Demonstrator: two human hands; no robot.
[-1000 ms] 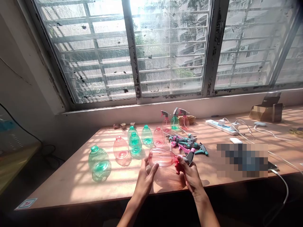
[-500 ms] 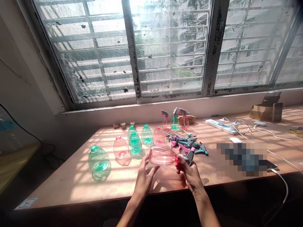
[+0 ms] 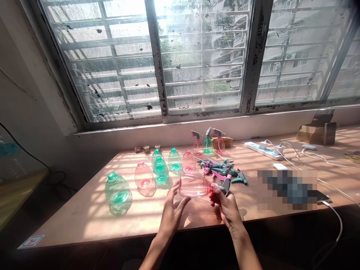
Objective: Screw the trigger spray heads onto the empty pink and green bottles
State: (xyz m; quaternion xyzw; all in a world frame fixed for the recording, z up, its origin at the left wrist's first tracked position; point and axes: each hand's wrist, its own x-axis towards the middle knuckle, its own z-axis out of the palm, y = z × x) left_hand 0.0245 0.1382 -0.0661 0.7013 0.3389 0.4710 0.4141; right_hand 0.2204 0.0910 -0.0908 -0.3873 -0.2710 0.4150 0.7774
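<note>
A clear pink spray bottle lies sideways in the air above the table's front part, its base to the left. My left hand is curved round the base, thumb in front and fingers behind. At the neck, my right hand is closed round the grey-and-pink trigger sprayer, which sits against the bottle's mouth. Whether its thread is fully engaged is hidden by the fingers. Just behind lies a pile of loose trigger sprayers in pink, teal and grey.
Open bottles stand at left, among them a green bottle and a pink bottle. Several bottles with sprayers, including a green one, stand by the window. A power strip, cables and a blurred patch are at right.
The bottle's base and my left hand have shifted slightly to the right. My right hand stays at the sprayer, nearly still.
</note>
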